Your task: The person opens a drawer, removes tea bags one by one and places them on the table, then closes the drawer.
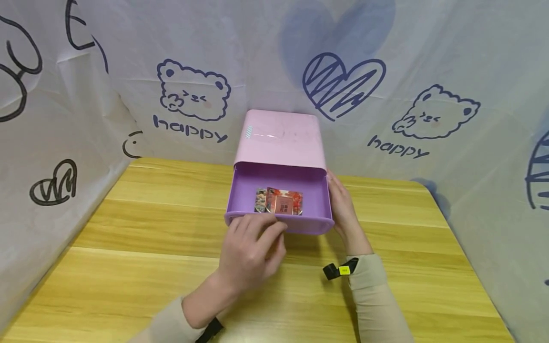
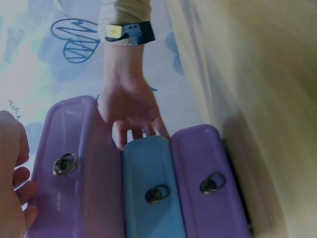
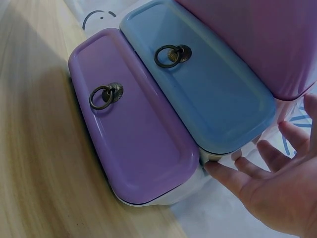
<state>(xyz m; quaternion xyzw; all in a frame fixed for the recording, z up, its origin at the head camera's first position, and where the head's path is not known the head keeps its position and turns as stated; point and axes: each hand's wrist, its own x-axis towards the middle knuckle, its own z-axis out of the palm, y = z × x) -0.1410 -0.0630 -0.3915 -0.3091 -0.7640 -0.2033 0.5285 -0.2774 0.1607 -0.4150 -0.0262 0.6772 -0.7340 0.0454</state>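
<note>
A small pink drawer cabinet point(image 1: 280, 138) stands against the backdrop, its top purple drawer point(image 1: 240, 195) pulled out. Inside lie overlapping picture cards point(image 1: 284, 201), the front one showing red trees. My left hand point(image 1: 250, 250) is at this drawer's front rim with bent fingers; whether they grip it cannot be told. In the left wrist view, its metal ring pull point(image 2: 65, 163) hangs free beside those fingers point(image 2: 25, 192). Along the cabinet's right side, my right hand point(image 3: 282, 193) rests with its fingers spread and extended, fingertips at the side wall.
Below the pulled-out drawer are a blue drawer point(image 3: 213, 94) and a lower purple drawer point(image 3: 143, 144), both pushed in, each with a ring pull. The wooden table point(image 1: 163, 228) carries the cabinet. White cloth point(image 1: 274, 62) with doodled bears and hearts hangs behind and at the sides.
</note>
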